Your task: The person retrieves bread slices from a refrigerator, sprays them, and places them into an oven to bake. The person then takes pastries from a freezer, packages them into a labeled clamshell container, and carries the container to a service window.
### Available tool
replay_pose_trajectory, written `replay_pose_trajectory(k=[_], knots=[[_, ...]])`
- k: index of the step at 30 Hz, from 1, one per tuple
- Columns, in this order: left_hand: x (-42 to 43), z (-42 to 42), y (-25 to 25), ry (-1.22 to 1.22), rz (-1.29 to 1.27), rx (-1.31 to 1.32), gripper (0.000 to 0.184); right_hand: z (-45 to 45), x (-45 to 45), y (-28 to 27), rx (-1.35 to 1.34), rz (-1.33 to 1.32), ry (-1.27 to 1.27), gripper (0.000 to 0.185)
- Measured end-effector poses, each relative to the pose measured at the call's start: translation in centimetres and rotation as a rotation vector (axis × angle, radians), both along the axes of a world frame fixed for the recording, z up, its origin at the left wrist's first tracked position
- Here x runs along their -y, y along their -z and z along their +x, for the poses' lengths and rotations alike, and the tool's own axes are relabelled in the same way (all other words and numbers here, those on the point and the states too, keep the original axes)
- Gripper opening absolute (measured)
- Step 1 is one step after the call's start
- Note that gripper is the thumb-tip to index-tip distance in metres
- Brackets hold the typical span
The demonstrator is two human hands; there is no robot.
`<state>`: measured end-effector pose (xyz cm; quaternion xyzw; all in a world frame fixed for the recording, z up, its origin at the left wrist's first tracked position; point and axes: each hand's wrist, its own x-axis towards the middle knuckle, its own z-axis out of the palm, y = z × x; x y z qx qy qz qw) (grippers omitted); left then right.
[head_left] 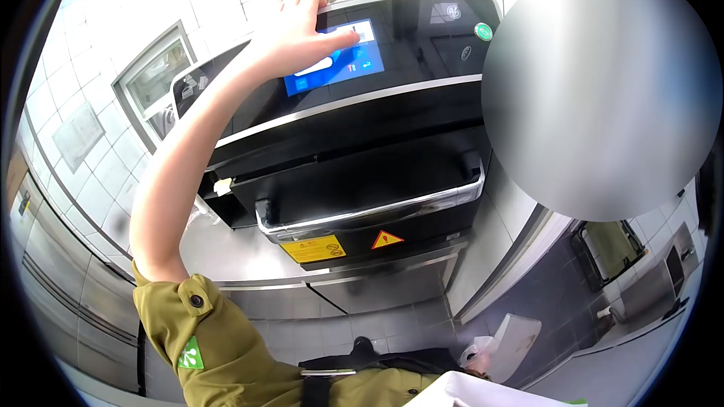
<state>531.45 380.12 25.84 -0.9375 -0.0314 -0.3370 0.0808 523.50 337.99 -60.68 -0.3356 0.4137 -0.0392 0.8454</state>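
While the left hand [296, 45] lies spread, grasping nothing, its thumb [339, 39] points rightward over the upper part of the screen [368, 59].

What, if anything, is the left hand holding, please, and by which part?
The left hand holds nothing visible; its thumb is over the touchscreen, fingers at the top edge of the control panel.
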Motion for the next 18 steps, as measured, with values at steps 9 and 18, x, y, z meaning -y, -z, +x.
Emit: replay_pose_trajectory(k=[9, 18], knots=[[0.0, 0.8, 1.3, -0.1, 0.147, 0.089, 0.082, -1.6, -1.2, -5.1, -0.054, -0.325, 0.096, 0.024], [-3.0, -2.6, -1.6, 0.179, 0.031, -0.321, 0.079, -1.5, 0.1, -2.7, 0.002, -0.25, -0.008, 0.021]])
